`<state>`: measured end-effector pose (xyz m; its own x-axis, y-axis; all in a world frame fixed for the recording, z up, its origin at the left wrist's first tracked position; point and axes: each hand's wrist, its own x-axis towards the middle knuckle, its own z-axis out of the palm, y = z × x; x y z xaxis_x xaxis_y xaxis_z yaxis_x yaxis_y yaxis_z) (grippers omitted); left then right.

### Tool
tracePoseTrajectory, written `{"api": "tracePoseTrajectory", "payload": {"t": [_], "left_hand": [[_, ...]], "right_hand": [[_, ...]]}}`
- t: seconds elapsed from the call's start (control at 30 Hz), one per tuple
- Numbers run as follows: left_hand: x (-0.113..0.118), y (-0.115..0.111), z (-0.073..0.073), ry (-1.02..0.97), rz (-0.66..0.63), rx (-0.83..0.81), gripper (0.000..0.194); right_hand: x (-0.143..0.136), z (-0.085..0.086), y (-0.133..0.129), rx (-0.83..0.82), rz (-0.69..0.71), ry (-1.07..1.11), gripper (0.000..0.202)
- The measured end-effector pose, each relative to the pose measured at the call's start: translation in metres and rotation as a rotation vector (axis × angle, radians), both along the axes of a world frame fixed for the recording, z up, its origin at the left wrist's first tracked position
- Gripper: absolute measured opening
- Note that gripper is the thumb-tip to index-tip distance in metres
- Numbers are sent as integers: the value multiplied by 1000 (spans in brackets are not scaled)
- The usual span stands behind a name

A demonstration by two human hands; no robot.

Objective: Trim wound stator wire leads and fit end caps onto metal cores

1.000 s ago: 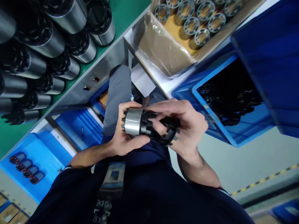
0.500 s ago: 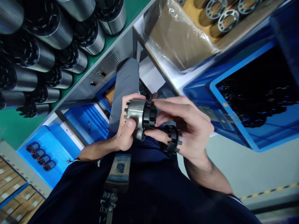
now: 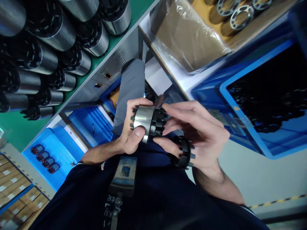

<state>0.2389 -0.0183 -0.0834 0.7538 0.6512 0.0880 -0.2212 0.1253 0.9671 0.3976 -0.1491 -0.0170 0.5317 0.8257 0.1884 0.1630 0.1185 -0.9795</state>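
My left hand [image 3: 130, 135] is closed round a silver motor stator core [image 3: 144, 115], thumb in front and fingers behind. Black toothed plastic shows at both ends of the core, and a black toothed end cap [image 3: 158, 121] sits on its right end. My right hand [image 3: 201, 127] has its fingertips bent at that cap; whether every one touches it I cannot tell. A second black toothed ring [image 3: 185, 151] hangs around my right thumb, close to the palm.
Several cores with black caps [image 3: 51, 25] stand on a green bench at upper left. A blue bin of black parts [image 3: 266, 108] is at right. Bare cores [image 3: 242, 17] fill a plastic-lined carton. Several wound cores [image 3: 45, 159] lie in a blue tray [image 3: 66, 143].
The core has turned a little in my left hand, and the cap's teeth now face more toward the camera. My right fingers have drawn slightly right, with the ring still on the thumb.
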Motion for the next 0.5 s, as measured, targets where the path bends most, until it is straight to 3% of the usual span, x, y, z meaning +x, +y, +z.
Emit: {"api": "tracePoseTrajectory", "payload": {"t": [0.13,0.3,0.43,0.5], "left_hand": [[-2,5,-10,-25,-87,51,86],[-8,1,4,224,32,-101,69],[-2,5,17,238,80,-330,71],[1,12,26,262,46,-363,73]], "right_hand": [[-7,-5,5,36,-2,15,84],[-12,-18,22,-54,-62,-87,70],[1,-20,16,-140,53,-127,63],[8,-15,10,-165,12,-67,56]]}}
